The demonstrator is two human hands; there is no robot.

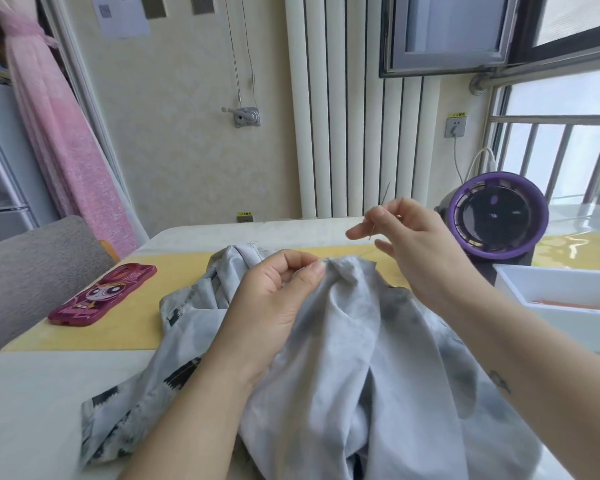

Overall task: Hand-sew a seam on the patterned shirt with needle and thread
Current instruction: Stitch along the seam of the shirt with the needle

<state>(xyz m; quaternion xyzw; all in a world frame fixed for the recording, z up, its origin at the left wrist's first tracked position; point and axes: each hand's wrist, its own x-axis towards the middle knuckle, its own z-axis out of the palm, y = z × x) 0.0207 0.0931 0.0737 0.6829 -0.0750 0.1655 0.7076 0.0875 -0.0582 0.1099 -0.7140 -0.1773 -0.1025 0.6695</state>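
A pink phone case (101,296) lies left on the worktop (32,410), with open room beside it. The left hand (274,296) closes its grip on a fold of the patterned shirt (343,358), which is heaped centrally and cut off below. Just right and higher, the right hand (416,244) pinches the needle (385,195); the thread is barely discernible. A fan (496,216) crowds the right edge.

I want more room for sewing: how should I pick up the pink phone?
From above, pinch the pink phone across its long edges near the middle: it lies flat on the yellow mat, so only its edges offer a hold.
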